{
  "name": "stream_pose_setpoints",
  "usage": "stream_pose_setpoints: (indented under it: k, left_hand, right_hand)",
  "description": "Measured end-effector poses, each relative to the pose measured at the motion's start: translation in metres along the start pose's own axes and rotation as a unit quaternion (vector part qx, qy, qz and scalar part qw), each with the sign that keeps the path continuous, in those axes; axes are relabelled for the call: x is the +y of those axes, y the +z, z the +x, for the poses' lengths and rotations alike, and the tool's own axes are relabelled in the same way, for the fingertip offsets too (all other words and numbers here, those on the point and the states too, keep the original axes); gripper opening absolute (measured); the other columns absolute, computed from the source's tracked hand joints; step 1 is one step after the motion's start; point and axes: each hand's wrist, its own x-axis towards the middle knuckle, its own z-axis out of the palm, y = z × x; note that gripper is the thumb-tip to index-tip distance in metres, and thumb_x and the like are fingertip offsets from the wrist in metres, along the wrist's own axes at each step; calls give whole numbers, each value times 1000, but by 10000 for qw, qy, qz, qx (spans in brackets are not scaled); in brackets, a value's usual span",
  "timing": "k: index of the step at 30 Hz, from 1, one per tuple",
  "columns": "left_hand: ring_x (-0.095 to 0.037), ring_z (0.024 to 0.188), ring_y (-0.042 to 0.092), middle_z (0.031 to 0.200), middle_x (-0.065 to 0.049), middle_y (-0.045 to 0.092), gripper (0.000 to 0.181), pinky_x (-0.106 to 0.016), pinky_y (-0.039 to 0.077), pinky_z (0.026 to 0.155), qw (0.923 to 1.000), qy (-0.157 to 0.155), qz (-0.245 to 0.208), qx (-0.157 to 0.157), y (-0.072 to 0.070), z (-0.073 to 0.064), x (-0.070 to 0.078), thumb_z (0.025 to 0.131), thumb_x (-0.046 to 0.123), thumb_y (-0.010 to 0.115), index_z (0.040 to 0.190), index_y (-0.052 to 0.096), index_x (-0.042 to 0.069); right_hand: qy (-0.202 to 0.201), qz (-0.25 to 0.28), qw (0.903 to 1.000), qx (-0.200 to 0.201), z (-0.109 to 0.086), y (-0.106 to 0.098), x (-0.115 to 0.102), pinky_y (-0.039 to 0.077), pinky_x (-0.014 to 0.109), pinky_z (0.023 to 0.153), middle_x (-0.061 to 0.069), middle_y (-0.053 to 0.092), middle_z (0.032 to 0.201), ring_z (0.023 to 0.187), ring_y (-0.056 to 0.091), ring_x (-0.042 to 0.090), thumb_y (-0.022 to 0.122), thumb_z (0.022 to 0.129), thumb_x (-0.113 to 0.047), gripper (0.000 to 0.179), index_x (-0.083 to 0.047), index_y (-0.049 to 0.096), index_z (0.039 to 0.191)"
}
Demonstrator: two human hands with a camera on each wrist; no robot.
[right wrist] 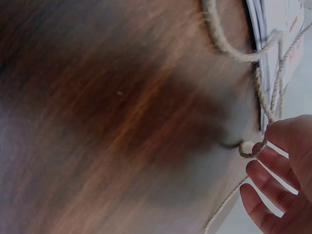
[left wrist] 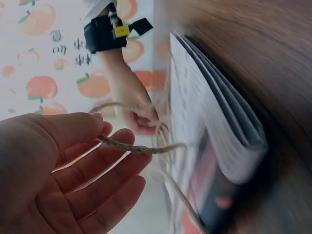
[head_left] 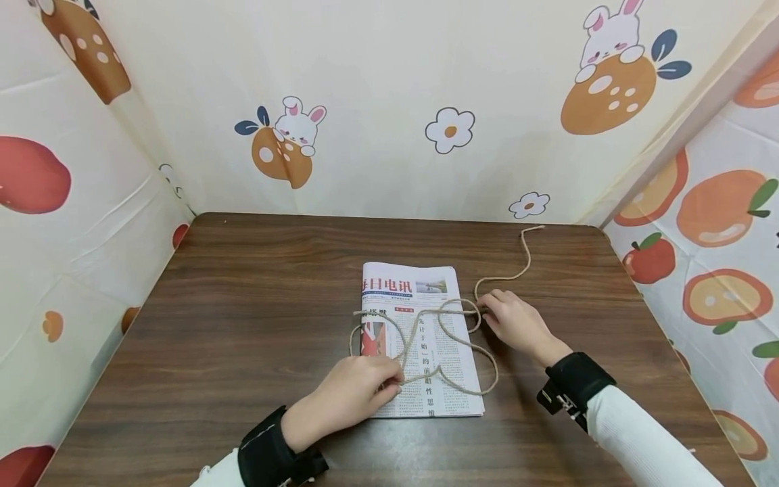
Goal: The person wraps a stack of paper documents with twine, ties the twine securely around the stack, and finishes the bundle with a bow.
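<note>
A folded newspaper point(head_left: 426, 345) lies on the brown wooden table point(head_left: 262, 297), with a tan twine rope point(head_left: 426, 312) looped loosely over it. At the newspaper's lower left edge, my left hand point(head_left: 349, 396) pinches the rope between thumb and index finger. In the left wrist view, the rope point(left wrist: 141, 149) runs out from under the thumb, and the other fingers are spread. Beside the newspaper's right edge, my right hand point(head_left: 517, 325) pinches another part of the rope. The right wrist view shows a small bend of rope at the thumb and index fingertip of this hand point(right wrist: 292, 170).
One rope end trails to the table's back edge at the right. Behind the table hangs a cream sheet point(head_left: 371, 135) with rabbits and flowers. Fruit-print sheets stand at the left and right point(head_left: 663, 325). Black bands point(head_left: 578, 382) wrap both wrists.
</note>
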Motion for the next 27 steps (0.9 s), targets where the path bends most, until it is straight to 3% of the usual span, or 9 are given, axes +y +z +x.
stream_pose_setpoints:
  k: [6, 12, 19, 27]
  left_hand:
    - [3, 59, 45, 71, 14, 57, 6, -17, 39, 54, 9975, -574, -277, 306, -10, -16, -21, 82, 14, 65, 82, 66, 19]
    - [4, 57, 42, 72, 16, 55, 2, -16, 37, 53, 9919, -1130, -179, 544, -20, -34, -46, 83, 16, 66, 83, 67, 18]
    - [3, 57, 42, 69, 17, 52, 6, -18, 37, 53, 9852, -1599, -80, 604, -30, -54, -74, 86, 21, 65, 85, 67, 15]
    - [1, 54, 42, 68, 14, 55, 4, -20, 36, 50, 9749, -2157, 34, 542, -39, -81, -112, 86, 15, 64, 86, 66, 18]
  right_hand:
    - [175, -50, 9998, -86, -1, 2, 3, 48, 36, 62, 5, 59, 82, 74, 58, 21, 70, 75, 0, 15, -7, 63, 86]
    - [320, -46, 9992, -226, -2, 5, 7, 46, 35, 60, 1, 55, 78, 71, 56, 19, 70, 74, -1, 14, -10, 60, 80]
    - [354, -131, 9992, -145, -4, 3, 12, 44, 33, 57, 1, 54, 75, 68, 54, 18, 69, 74, 1, 16, -9, 58, 78]
    - [386, -187, 9990, -79, -8, -4, 20, 44, 33, 55, 3, 54, 75, 65, 53, 18, 68, 73, 1, 14, -7, 59, 81]
